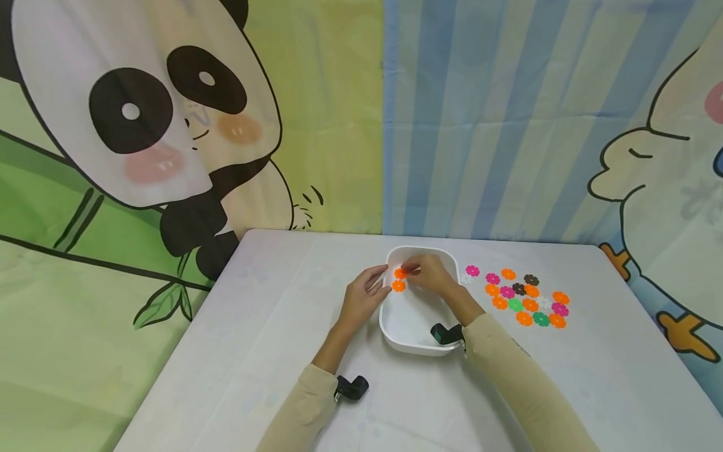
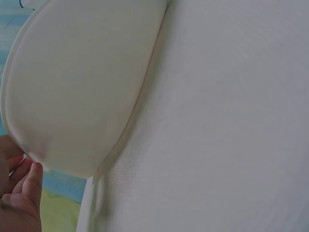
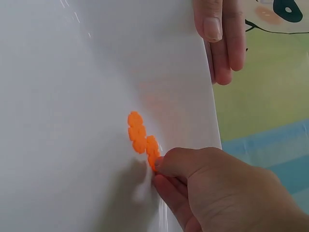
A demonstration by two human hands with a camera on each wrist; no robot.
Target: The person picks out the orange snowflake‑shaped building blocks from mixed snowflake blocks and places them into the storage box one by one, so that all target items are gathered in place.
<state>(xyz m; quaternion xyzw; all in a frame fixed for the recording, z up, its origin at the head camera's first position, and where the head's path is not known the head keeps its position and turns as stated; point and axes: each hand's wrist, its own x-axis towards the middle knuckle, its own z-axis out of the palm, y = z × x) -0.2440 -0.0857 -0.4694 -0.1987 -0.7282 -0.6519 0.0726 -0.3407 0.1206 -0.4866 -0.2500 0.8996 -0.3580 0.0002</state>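
My right hand (image 1: pixel 429 274) reaches over the white plastic tray (image 1: pixel 418 346) and pinches an orange flower-shaped disc (image 3: pixel 152 150) between thumb and fingertips. Another orange flower-shaped disc (image 1: pixel 398 286) lies in the tray, edge to edge with the pinched one in the right wrist view. At the tray's left side is my left hand (image 1: pixel 363 297), its fingers fairly straight and their tips right at the rim. From the left wrist view, the left hand (image 2: pixel 21 188) shows beside the tray's outer wall (image 2: pixel 77 96), and the discs are hidden.
To the tray's right, several flower-shaped discs in orange, pink, green, brown and white lie loose on the white table (image 1: pixel 254 326). One orange disc (image 1: pixel 508 274) is toward the back. A printed cloth backdrop (image 1: pixel 333 113) hangs behind the table.
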